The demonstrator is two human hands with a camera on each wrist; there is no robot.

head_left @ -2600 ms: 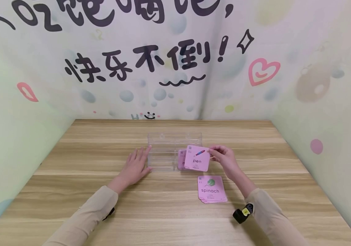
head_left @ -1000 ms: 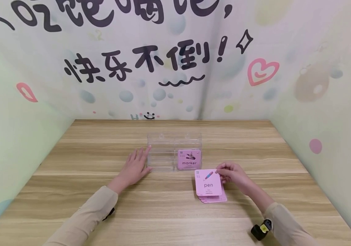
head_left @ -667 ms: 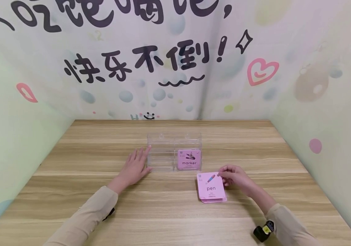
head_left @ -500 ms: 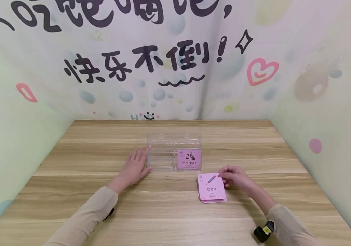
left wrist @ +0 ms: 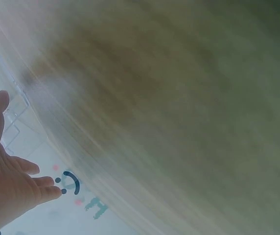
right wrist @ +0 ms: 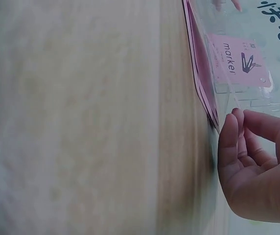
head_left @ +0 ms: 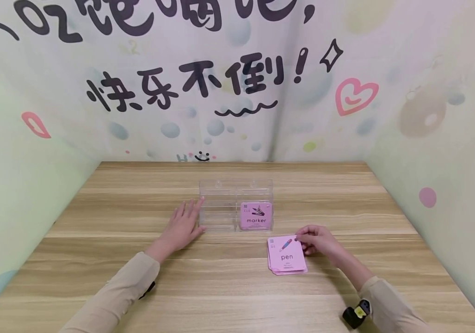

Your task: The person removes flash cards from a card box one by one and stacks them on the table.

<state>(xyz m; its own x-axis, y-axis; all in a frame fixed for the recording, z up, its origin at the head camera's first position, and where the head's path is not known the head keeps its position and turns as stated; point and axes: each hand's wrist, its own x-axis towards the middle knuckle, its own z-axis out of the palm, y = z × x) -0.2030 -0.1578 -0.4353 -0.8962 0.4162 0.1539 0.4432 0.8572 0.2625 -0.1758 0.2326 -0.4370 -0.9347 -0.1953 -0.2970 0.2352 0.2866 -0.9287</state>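
A clear plastic card holder (head_left: 218, 217) stands on the table, and a pink "marker" card (head_left: 256, 216) sits in its right-hand pocket. My left hand (head_left: 180, 229) is spread beside the holder's left edge, fingers fairly straight, with fingertips at the frame. In the left wrist view the left hand (left wrist: 12, 181) has nothing in its grasp. My right hand (head_left: 320, 241) pinches the upper right corner of a pink "pen" card (head_left: 286, 253). This card lies over other pink cards, whose edges show below it. In the right wrist view the thumb and finger of the right hand (right wrist: 257, 166) meet at a card's edge.
The wood-grain table (head_left: 220, 296) reaches back to a printed cloth wall (head_left: 237, 134) with black lettering. Similar panels stand at both sides. A black wrist camera (head_left: 355, 314) hangs below the right sleeve.
From over the holder's right pocket, my right hand has brought the "pen" card down onto the card stack nearer me, uncovering the "marker" card. The left hand stays put.
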